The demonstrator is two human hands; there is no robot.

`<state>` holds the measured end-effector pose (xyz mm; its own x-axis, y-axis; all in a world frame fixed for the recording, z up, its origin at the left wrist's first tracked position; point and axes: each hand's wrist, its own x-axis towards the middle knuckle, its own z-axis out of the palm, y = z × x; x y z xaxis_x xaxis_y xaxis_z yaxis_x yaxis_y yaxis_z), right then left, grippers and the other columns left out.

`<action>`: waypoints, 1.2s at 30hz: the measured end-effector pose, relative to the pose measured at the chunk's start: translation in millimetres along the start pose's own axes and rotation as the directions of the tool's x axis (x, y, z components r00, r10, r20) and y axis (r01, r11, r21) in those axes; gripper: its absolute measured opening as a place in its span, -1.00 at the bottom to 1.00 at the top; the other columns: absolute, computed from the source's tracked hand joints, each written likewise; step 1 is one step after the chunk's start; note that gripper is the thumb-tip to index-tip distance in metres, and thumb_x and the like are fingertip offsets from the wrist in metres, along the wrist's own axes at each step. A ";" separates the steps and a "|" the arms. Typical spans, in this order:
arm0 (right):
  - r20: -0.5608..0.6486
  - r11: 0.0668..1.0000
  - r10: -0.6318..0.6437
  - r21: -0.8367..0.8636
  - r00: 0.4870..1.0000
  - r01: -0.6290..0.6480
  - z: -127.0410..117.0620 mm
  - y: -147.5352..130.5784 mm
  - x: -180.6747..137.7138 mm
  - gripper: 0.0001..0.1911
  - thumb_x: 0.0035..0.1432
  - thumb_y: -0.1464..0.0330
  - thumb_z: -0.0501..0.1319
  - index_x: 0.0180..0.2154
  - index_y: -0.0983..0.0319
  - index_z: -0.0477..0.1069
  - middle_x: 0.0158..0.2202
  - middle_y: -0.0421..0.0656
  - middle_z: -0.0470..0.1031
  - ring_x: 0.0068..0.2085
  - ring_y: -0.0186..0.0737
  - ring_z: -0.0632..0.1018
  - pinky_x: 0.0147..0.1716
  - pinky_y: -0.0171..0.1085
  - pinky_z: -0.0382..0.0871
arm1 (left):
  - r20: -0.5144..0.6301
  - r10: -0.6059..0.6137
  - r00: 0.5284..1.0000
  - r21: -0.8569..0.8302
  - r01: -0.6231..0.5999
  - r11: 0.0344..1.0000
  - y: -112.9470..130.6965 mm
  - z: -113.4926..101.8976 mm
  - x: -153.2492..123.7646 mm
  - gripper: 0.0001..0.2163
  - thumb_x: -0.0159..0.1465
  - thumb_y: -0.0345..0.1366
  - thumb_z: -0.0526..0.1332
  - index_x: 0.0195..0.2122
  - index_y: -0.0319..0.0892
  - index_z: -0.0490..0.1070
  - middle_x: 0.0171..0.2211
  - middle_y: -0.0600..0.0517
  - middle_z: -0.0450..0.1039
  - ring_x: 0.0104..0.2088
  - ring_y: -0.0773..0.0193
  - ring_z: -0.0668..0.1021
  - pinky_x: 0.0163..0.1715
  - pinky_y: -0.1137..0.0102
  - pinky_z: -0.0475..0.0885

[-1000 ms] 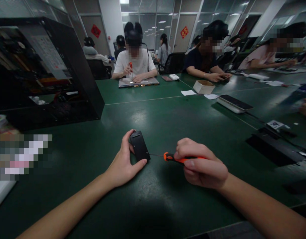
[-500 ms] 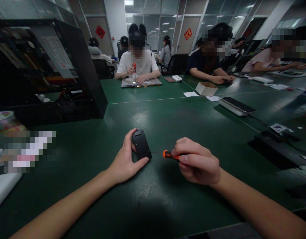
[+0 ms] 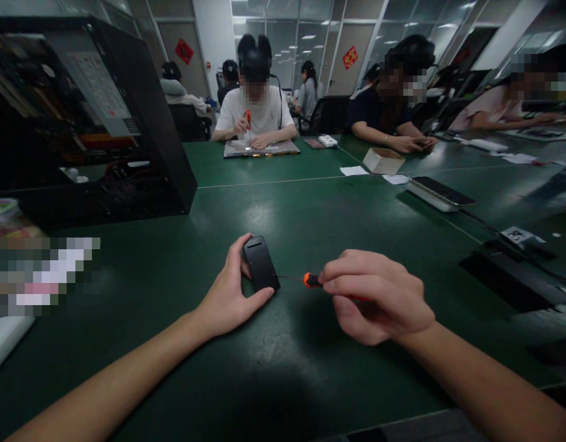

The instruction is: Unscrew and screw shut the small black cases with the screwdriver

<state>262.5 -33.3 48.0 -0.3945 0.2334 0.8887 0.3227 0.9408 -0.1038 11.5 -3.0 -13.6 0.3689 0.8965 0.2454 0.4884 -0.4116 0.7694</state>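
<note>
Our left hand (image 3: 234,296) grips the left side of a black rectangular box (image 3: 261,263) at the green tabletop (image 3: 264,212), long axis pointing away, slightly left. Our right hand (image 3: 379,296) holds an orange-and-black screwdriver (image 3: 313,280), its thin shaft (image 3: 290,278) crosswise at the box's right edge.

Black box (image 3: 263,264) at centre, orange-and-black screwdriver handle (image 3: 312,280) beside it, dark green worktop (image 3: 264,380), black case (image 3: 166,132) upper left.

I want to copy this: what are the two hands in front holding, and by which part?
Left hand: a black box, thumb at its near end, fingers at its far end and side. Right hand: a screwdriver, by its handle.
</note>
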 end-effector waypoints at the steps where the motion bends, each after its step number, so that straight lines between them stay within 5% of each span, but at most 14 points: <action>1: -0.004 1.000 0.012 -0.027 1.000 -0.012 0.3 0.1 -1.0 -0.72 0.12 0.57 0.18 -0.13 0.23 0.43 -0.35 -0.12 0.58 -0.37 -0.26 0.60 -0.41 -0.30 0.54 | -0.006 0.010 1.000 0.003 -0.010 1.000 0.2 0.2 -0.2 -0.09 0.21 -0.22 0.40 0.43 -0.05 -0.19 0.00 -0.12 0.39 -0.15 0.06 0.56 -0.01 0.02 0.51; 5: -0.070 0.991 0.086 -0.098 0.994 -0.093 4.7 5.1 -4.3 -0.54 0.11 0.61 0.15 0.06 0.24 0.39 -0.25 -0.09 0.60 -0.26 -0.22 0.63 -0.31 -0.28 0.59 | -0.066 0.077 0.995 0.112 -0.070 0.991 2.3 -0.3 -0.6 -0.07 0.17 -0.24 0.42 0.43 0.01 -0.17 0.26 -0.18 0.23 -0.10 0.06 0.55 0.02 0.04 0.50; 9: -0.031 0.997 0.049 -0.059 0.998 -0.051 10.1 17.6 -7.3 -0.58 0.12 0.53 0.13 0.04 0.25 0.40 -0.19 -0.02 0.58 -0.20 -0.14 0.63 -0.30 -0.18 0.61 | -0.153 0.153 0.976 0.283 -0.105 0.953 1.8 -3.8 2.4 -0.06 0.19 -0.22 0.39 0.45 0.03 -0.23 0.42 -0.18 -0.06 0.04 -0.01 0.48 0.11 0.00 0.43; 16: -0.011 0.995 0.071 -0.074 0.997 -0.072 18.1 19.9 -11.6 -0.56 0.16 0.59 0.17 0.07 0.20 0.36 -0.18 -0.07 0.57 -0.20 -0.21 0.62 -0.26 -0.24 0.60 | -0.158 -0.001 0.987 0.157 0.026 0.987 -7.1 -10.3 12.2 -0.09 0.19 -0.17 0.38 0.42 -0.10 -0.18 0.12 -0.17 0.31 -0.19 0.13 0.53 -0.01 0.05 0.49; 21: 0.008 0.998 0.055 -0.042 0.998 -0.054 21.6 11.3 -11.3 -0.58 0.11 0.55 0.21 0.03 0.26 0.34 -0.14 0.02 0.51 -0.16 -0.13 0.58 -0.23 -0.18 0.58 | -0.160 -0.008 0.987 0.109 0.026 0.994 -12.3 -10.0 13.2 -0.09 0.18 -0.18 0.39 0.42 -0.08 -0.18 0.06 -0.13 0.32 -0.19 0.13 0.54 -0.01 0.05 0.48; 28: 0.081 0.896 0.164 -0.428 0.983 -0.114 10.2 17.1 -5.7 -0.78 0.30 0.34 0.24 -0.05 0.26 0.35 -0.35 -0.13 0.60 -0.48 -0.25 0.58 -0.49 -0.28 0.44 | -0.152 -0.043 0.987 0.067 0.054 0.996 -13.0 -11.8 14.1 -0.08 0.18 -0.16 0.39 0.42 -0.10 -0.17 -0.02 -0.09 0.35 -0.22 0.12 0.54 -0.02 0.05 0.48; 36: 0.067 0.976 0.042 -0.216 0.997 -0.027 17.3 18.6 -10.9 -0.45 0.10 0.48 0.21 0.15 0.25 0.22 -0.21 -0.05 0.57 -0.27 -0.13 0.61 -0.33 -0.19 0.55 | -0.155 -0.022 0.988 0.086 0.036 0.996 -15.4 -12.3 15.0 -0.09 0.19 -0.16 0.39 0.42 -0.12 -0.17 -0.03 -0.09 0.35 -0.21 0.13 0.53 -0.03 0.05 0.48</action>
<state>257.9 -14.0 28.6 -0.4371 0.2884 0.8519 0.5115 0.8588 -0.0283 -0.2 18.8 -14.6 0.2311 0.9201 0.3162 0.5673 -0.3915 0.7245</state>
